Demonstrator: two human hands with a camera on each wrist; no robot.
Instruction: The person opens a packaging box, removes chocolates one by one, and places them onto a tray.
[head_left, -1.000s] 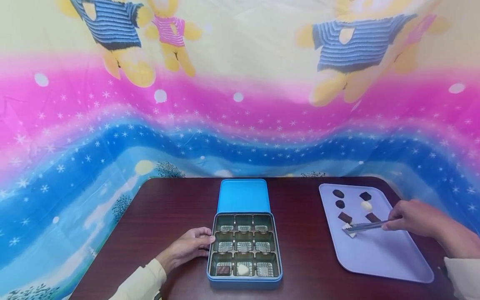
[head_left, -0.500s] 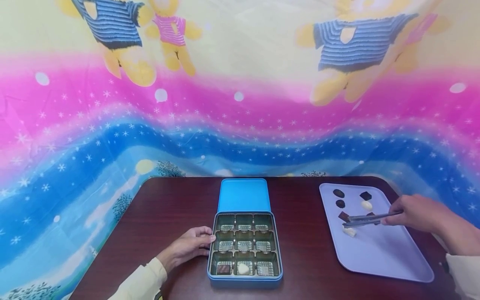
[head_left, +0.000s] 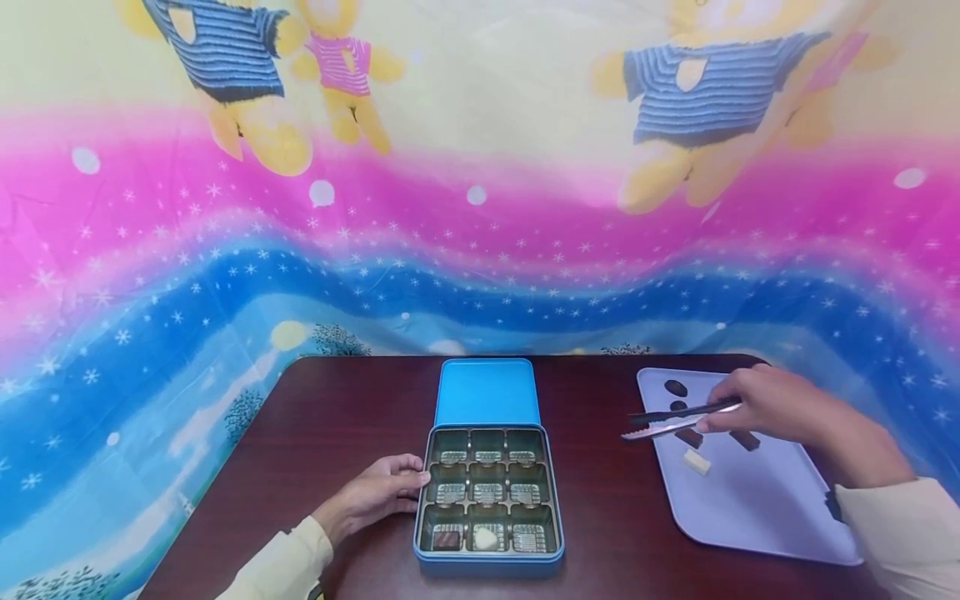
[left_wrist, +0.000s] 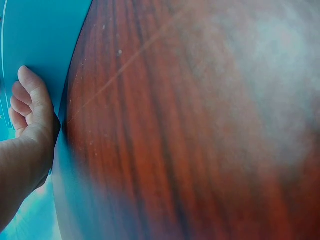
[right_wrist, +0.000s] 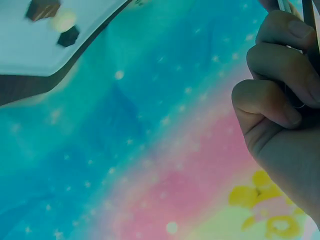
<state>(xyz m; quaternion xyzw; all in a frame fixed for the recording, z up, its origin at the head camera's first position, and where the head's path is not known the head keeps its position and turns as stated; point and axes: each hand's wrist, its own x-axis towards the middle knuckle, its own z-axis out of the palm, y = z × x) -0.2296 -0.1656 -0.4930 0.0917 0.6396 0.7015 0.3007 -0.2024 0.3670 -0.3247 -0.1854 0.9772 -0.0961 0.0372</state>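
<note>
My left hand (head_left: 378, 492) rests against the left side of a blue tin box (head_left: 489, 567), fingertips at its rim; the left wrist view shows this hand (left_wrist: 32, 110) along the blue wall. Inside, a dark chocolate (head_left: 447, 540) sits in the front left compartment and a white chocolate (head_left: 486, 538) in the front middle one. My right hand (head_left: 780, 408) grips metal tongs (head_left: 678, 418) above the lilac tray (head_left: 757, 508). Their tips stand apart past the tray's left edge, with nothing visible between them. A white chocolate bar (head_left: 697, 462) lies below on the tray.
Dark chocolates (head_left: 677, 388) lie on the tray, some partly hidden by the hand and tongs. The right wrist view shows a pale round chocolate (right_wrist: 64, 21) there. The tin's lid (head_left: 488, 392) lies open behind it on the brown table (head_left: 337, 417). A patterned cloth (head_left: 480, 275) hangs behind.
The tongs came off the white chocolate bar, which stays on the tray, slightly turned. My right hand and tongs moved left and toward the back. My left hand stayed put.
</note>
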